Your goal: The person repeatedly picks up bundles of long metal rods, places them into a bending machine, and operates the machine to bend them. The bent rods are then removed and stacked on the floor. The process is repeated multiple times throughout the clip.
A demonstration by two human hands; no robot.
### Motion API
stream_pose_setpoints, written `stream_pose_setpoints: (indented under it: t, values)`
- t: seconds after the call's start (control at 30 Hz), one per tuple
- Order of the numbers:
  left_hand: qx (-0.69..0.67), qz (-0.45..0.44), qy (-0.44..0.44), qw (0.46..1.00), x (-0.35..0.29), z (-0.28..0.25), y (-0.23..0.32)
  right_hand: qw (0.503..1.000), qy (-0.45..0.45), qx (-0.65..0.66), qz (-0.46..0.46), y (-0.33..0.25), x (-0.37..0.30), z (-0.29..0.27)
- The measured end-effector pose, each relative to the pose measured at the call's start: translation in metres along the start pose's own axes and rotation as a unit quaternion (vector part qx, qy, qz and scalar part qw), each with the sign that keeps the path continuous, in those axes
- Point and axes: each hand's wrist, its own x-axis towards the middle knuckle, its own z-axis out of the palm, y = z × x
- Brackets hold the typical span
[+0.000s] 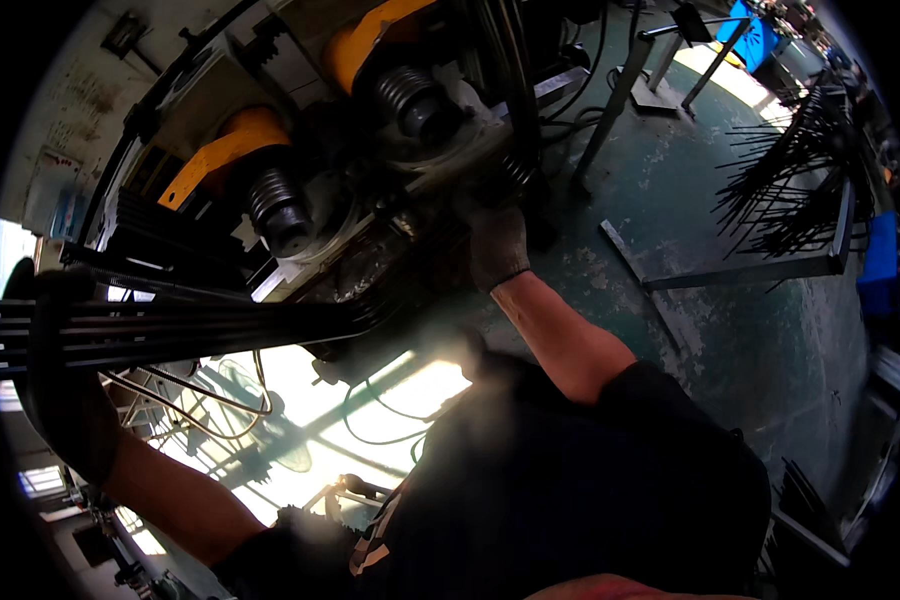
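My left hand (65,400), in a dark glove, is wrapped round a bundle of several dark metal rods (190,330) at the left edge. The rods run side by side toward the middle and curve upward near the machine's lower edge. My right hand (498,245), also gloved, reaches to the machine's near right corner, beside more dark rods (510,90) that rise toward the top. Its fingers are lost in shadow, so I cannot tell what they touch. Above both hands stands the machine, with two ribbed cylindrical rollers (278,210) and yellow brackets (225,150).
A metal rack (740,272) on the green floor at right bears a pile of thin dark rods (790,190). Angled metal legs (615,105) stand at the upper right. A blue bin (880,265) is at the right edge. Hoses (380,435) cross the sunlit floor below the rods.
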Motion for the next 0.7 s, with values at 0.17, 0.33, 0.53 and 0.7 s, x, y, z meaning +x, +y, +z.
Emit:
stream_pose_setpoints:
  t: [0.17, 0.33, 0.53, 0.7]
  values:
    - [-0.337, -0.227, 0.193, 0.893, -0.122, 0.041, 0.038, 0.977, 0.123, -0.154, 0.08, -0.109, -0.041, -0.165]
    - [-0.537, -0.407, 0.118, 0.73, -0.223, 0.221, 0.079, 0.904, 0.312, -0.256, -0.14, -0.239, -0.046, -0.346]
    - [-0.679, -0.617, -0.009, 0.397, -0.291, 0.417, 0.212, 0.676, 0.396, -0.575, -0.237, -0.423, -0.009, -0.508]
    - [-0.598, -0.566, -0.197, 0.532, -0.269, 0.513, 0.299, 0.516, 0.409, -0.724, -0.205, -0.542, 0.063, -0.617]
